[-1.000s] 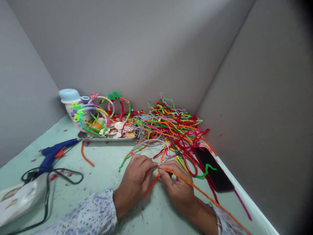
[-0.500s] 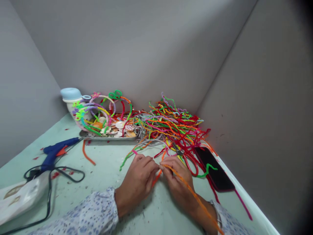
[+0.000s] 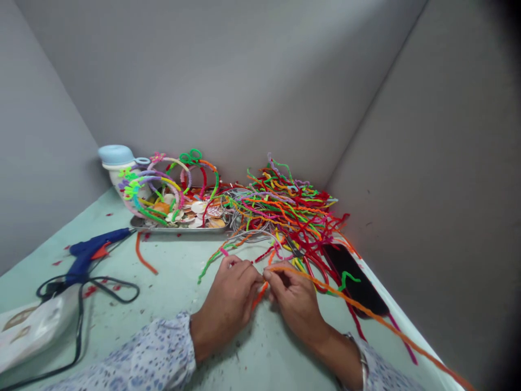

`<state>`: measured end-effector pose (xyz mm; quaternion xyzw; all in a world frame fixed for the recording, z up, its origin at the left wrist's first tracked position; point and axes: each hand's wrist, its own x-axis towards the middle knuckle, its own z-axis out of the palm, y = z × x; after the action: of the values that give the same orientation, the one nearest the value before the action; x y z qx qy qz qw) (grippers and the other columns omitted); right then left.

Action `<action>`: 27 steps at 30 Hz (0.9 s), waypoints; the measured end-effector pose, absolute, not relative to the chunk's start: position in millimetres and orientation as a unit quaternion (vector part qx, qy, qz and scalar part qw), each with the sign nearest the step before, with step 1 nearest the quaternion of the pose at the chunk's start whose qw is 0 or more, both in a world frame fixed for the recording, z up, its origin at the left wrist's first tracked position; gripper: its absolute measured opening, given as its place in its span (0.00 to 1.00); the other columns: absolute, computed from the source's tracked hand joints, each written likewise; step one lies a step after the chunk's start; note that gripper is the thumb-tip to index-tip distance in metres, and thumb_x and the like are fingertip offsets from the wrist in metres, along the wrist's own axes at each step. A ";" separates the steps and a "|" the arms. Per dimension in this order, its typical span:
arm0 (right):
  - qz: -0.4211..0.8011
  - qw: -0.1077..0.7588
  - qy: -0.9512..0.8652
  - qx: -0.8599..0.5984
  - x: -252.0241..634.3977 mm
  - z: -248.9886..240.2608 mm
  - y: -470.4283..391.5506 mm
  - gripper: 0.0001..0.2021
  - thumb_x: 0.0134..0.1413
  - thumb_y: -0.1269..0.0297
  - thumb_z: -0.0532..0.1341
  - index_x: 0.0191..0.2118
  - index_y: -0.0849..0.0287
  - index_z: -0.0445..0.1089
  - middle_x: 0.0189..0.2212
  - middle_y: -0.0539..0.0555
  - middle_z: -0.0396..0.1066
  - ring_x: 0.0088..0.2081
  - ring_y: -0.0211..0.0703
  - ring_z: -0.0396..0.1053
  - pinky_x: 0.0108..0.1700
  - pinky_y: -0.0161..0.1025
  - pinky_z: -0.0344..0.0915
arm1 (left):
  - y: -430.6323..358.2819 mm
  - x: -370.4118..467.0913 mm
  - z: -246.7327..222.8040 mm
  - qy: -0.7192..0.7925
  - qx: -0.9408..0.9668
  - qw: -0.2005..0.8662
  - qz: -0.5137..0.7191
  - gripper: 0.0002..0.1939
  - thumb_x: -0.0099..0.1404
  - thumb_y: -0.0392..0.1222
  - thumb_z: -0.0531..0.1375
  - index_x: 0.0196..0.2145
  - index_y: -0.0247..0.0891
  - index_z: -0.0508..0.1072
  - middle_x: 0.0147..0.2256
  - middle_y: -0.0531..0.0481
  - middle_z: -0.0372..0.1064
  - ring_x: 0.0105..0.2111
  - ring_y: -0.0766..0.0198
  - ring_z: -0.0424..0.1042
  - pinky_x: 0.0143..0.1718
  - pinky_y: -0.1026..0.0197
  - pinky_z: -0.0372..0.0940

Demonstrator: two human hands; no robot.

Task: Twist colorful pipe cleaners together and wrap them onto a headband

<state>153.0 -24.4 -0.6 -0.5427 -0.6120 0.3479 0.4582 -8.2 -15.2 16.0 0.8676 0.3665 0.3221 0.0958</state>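
My left hand (image 3: 230, 290) and my right hand (image 3: 295, 296) meet fingertip to fingertip above the table. Between the right thumb and index finger runs a long orange pipe cleaner (image 3: 366, 311), its free length sweeping past the right wrist to the lower right corner. The left fingers are pinched at the same spot, closed on the orange pipe cleaner's near end. A shorter stretch of orange (image 3: 260, 296) shows below the fingertips; whether it is the same piece I cannot tell. Just behind the hands are red-handled scissors (image 3: 313, 269), partly covered by pipe cleaners.
A tangled heap of colourful pipe cleaners (image 3: 285, 203) lies at the back. Left of it, a metal tray (image 3: 183, 230) holds shells, with pipe-cleaner headbands (image 3: 175, 190) and a white bottle (image 3: 118, 171) near it. A blue glue gun (image 3: 81, 260) trails its cord at left; a phone (image 3: 362, 288) lies right.
The orange pipe cleaner's free length has swung outward to the right, from along my right forearm to across the phone. My right hand has turned slightly; the left has barely moved.
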 end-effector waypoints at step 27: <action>0.549 0.341 -0.558 -0.521 163.2 16.3 -8.6 0.11 0.53 0.58 0.59 0.26 0.57 0.62 0.11 0.39 0.57 0.10 0.29 0.55 0.13 0.28 0.46 | -13.3 -13.4 5.6 0.274 0.922 -0.062 0.268 0.10 0.68 0.28 0.48 0.36 0.36 0.68 0.30 0.50 0.68 0.32 0.62 0.64 0.49 0.51 0.53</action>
<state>163.2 -8.6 16.3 -0.5208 -0.5581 0.5488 0.3409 -13.4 -13.3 5.6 0.9215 0.2743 0.2677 -0.0624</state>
